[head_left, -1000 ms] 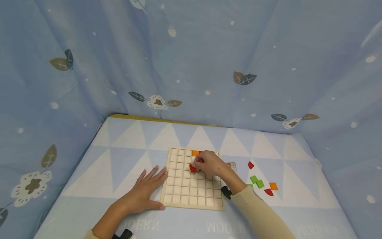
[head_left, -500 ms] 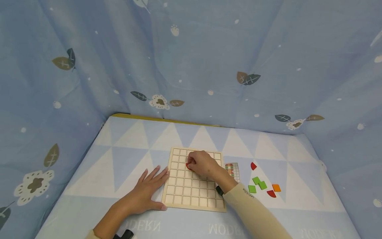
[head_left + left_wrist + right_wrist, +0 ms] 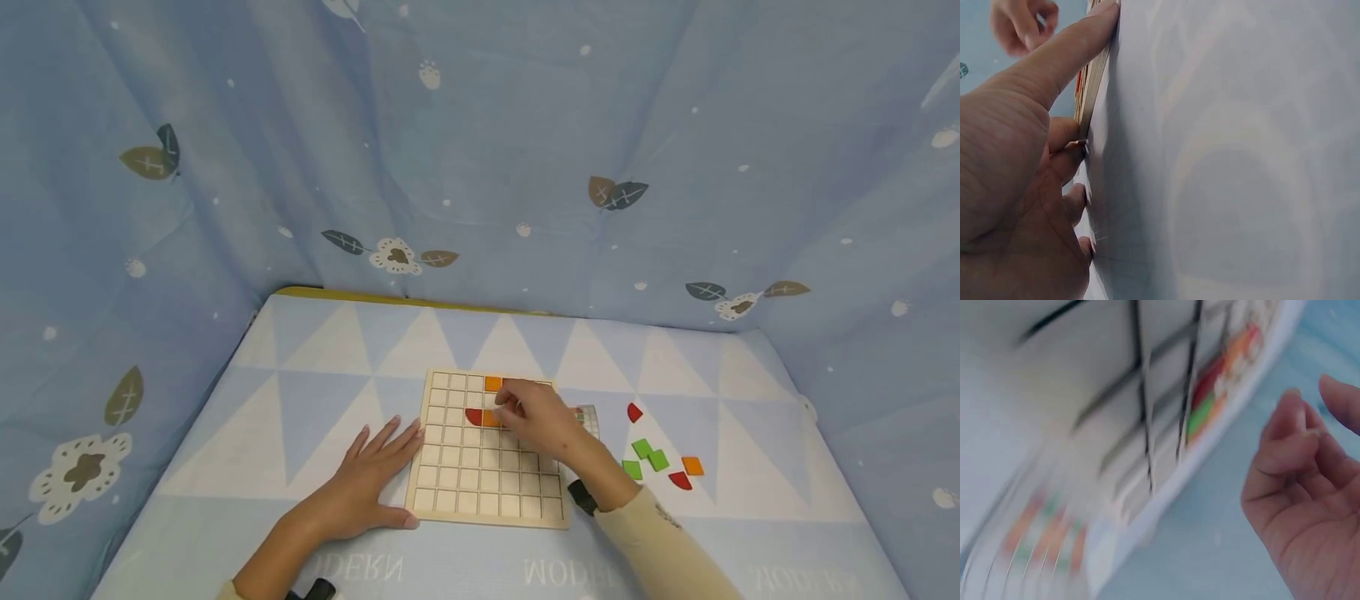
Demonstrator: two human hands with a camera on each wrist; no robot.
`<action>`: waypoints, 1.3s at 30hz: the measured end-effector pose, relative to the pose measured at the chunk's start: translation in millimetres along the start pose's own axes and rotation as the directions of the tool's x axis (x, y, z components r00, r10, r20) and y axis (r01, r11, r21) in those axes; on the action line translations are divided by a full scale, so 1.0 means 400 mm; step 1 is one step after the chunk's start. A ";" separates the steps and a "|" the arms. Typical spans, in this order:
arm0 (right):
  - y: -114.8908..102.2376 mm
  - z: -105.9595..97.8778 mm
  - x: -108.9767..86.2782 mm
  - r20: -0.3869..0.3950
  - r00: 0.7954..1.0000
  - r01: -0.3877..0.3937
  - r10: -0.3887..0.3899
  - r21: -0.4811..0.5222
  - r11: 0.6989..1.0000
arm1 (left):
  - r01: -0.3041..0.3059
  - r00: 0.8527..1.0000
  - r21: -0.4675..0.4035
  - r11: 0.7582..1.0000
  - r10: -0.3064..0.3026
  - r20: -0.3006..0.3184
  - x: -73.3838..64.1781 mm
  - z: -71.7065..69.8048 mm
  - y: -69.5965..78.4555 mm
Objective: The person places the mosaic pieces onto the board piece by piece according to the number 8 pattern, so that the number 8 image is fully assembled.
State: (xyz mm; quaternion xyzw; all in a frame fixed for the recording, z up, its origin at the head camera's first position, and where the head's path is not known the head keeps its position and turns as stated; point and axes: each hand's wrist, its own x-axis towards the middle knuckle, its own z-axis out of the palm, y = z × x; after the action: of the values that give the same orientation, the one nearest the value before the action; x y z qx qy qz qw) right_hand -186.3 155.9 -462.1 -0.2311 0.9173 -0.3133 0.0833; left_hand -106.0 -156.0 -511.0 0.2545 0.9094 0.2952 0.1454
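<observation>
A wooden grid board (image 3: 457,477) lies on the table. My left hand (image 3: 363,487) rests beside it, fingers spread, fingertips and thumb at its left edge. Over the board's upper right hovers my right hand (image 3: 538,421). In the right wrist view, that hand's thumb and index finger stand apart with nothing between them; its other fingers bend inward. A red quarter-circle tile (image 3: 474,416) sits in a cell, left of an orange tile (image 3: 491,418). Another orange square tile (image 3: 492,383) occupies the top row. A green tile (image 3: 1199,415) shows in the right wrist view. My right hand hides other cells.
To the board's right lies a pattern card (image 3: 590,418), partly covered by my right hand. Farther right are several loose green tiles (image 3: 657,460), an orange tile (image 3: 692,466) and red quarter-circle tiles (image 3: 680,481). A blue curtain (image 3: 480,167) surrounds the table.
My right hand carried the red quarter-circle tile left into a cell, let it go and moved back right. My left hand has stayed at the board's edge.
</observation>
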 end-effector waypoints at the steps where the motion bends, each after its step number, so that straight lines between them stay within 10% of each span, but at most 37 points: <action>1: 0.011 -0.022 -0.022 -0.013 1.000 -0.009 0.009 0.000 1.000 | 0.002 1.000 0.000 1.000 -0.002 -0.001 0.001 0.000 0.001; 7: 0.118 -0.127 -0.168 -0.035 0.982 -0.190 0.187 -0.085 0.978 | 0.008 1.000 0.004 1.000 -0.008 0.000 0.005 0.002 0.000; 15: 0.233 -0.140 -0.291 -0.030 0.926 -0.374 0.376 -0.200 0.905 | 0.014 1.000 -0.010 1.000 -0.014 0.003 -0.004 0.002 -0.005; 31: 0.251 -0.128 -0.338 -0.017 0.884 -0.467 0.467 -0.082 0.881 | -0.017 1.000 -0.011 1.000 0.017 -0.003 0.000 -0.001 -0.002; 39: 0.226 -0.135 -0.291 -0.042 0.927 -0.374 0.372 -0.088 0.923 | -0.036 0.999 -0.008 0.999 0.036 -0.009 -0.002 -0.002 -0.005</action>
State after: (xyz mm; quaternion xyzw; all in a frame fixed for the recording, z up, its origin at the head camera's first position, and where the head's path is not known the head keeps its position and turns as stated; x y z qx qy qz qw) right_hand -133.7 303.3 -473.9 -0.0521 0.9592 -0.2509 0.1192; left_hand -106.6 -158.3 -511.5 0.2690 0.9039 0.3029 0.1369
